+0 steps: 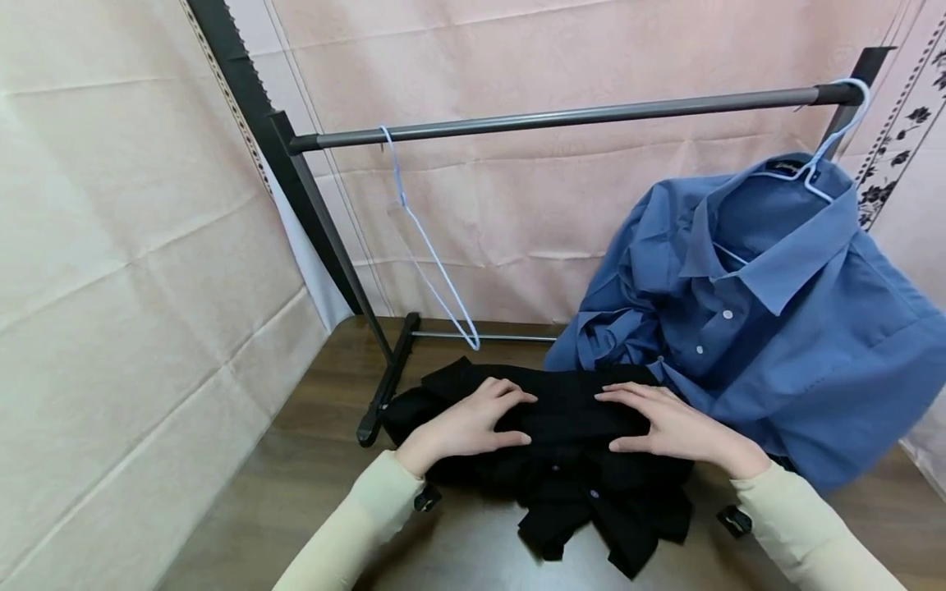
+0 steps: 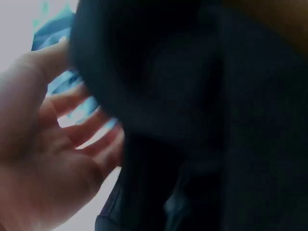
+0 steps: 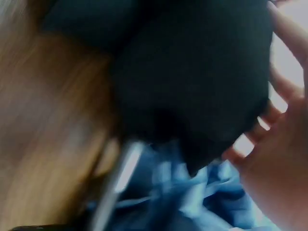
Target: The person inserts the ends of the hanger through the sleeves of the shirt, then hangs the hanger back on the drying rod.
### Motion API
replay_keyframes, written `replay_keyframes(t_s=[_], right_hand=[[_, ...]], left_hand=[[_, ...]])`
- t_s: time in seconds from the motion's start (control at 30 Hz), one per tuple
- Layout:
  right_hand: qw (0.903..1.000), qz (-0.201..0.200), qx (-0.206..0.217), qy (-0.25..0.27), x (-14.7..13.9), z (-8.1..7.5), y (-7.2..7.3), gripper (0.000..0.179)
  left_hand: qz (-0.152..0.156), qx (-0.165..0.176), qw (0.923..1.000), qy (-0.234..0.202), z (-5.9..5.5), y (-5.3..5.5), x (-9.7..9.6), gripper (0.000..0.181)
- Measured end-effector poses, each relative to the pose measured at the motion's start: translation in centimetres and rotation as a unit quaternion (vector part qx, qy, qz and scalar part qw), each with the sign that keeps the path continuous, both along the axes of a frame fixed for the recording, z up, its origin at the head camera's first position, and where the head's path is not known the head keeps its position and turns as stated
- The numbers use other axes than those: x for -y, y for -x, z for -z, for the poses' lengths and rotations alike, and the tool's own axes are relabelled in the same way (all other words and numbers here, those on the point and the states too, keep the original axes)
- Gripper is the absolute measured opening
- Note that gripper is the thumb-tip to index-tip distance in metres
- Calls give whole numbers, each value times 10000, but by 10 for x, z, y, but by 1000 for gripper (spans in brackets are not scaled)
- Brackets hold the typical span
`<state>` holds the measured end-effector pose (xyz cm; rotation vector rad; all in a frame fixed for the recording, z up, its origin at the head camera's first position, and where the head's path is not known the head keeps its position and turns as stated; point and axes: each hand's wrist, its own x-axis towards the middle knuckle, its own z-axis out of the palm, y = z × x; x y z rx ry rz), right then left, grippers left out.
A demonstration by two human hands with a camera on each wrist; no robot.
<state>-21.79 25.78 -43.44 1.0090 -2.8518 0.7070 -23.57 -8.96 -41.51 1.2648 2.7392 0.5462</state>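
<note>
A bunched black shirt (image 1: 569, 410) with small buttons and loose ends toward the near side lies over the wooden table (image 1: 296, 492). My left hand (image 1: 473, 419) is at its left part, thumb and fingers spread apart. Opposite it, my right hand (image 1: 672, 423) touches the right part in much the same pose, thumb away from the fingers. The left wrist view shows the left fingers (image 2: 91, 125) along the edge of dark cloth (image 2: 159, 96). In the right wrist view, the right fingertips (image 3: 236, 154) meet the cloth's border; the picture is blurred.
Behind the shirt stands a black garment rack with a horizontal rail (image 1: 554, 121). A bare light-blue hanger (image 1: 436, 254) hangs at its left, and a blue shirt (image 1: 783, 328) on another hanger (image 1: 850, 123) at its right, close by my right hand. Pale curtains (image 1: 148, 246) enclose the space.
</note>
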Motion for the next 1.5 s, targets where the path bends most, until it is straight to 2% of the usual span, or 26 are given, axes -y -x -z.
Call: replay_keyframes(t_s=[0.13,0.23,0.33,0.47,0.63,0.77,0.9,1.0,1.1,1.27,1.37,1.5], right_hand=[[9976,259,646,21,-10,17,9,77],[9936,321,1042,298,-15,25,9,72],[9933,336,1030,406,-16,28,9,65],[9950,395,803,445,-17,28,13,52],[9938,573,563,766,-20,17,17,38],[9915,747,328,1013,-17,-3,18,35],[9879,960,182,1205,-13,-25,18,33],[9852,988,48,1399,-10,-38,16,29],[9820,861,-273,1658,-8,-50,12,28],[9720,631,-836,2102,-4,-69,1,24],[9704,509,-1141,2065,-1,-78,-3,21],[9737,420,-1361,1780,1,-85,-8,30]], left_hand=[[-378,95,9985,381,20,2,-14,63],[-599,-131,9962,622,33,2,-21,59],[-752,-326,9947,628,40,2,-24,54],[-917,-115,9953,270,39,6,-25,55],[-1010,166,9946,-180,26,10,-29,44],[-1159,342,9915,-481,11,11,-33,42],[-1422,412,9845,-943,-6,11,-36,44],[-1515,256,9782,-1395,-18,12,-38,39],[-1552,55,9702,-1861,-28,13,-40,34],[-1547,-336,9574,-2415,-42,14,-45,38],[-1461,-444,9517,-2662,-51,13,-47,39],[-1215,-451,9446,-3015,-64,11,-48,36]])
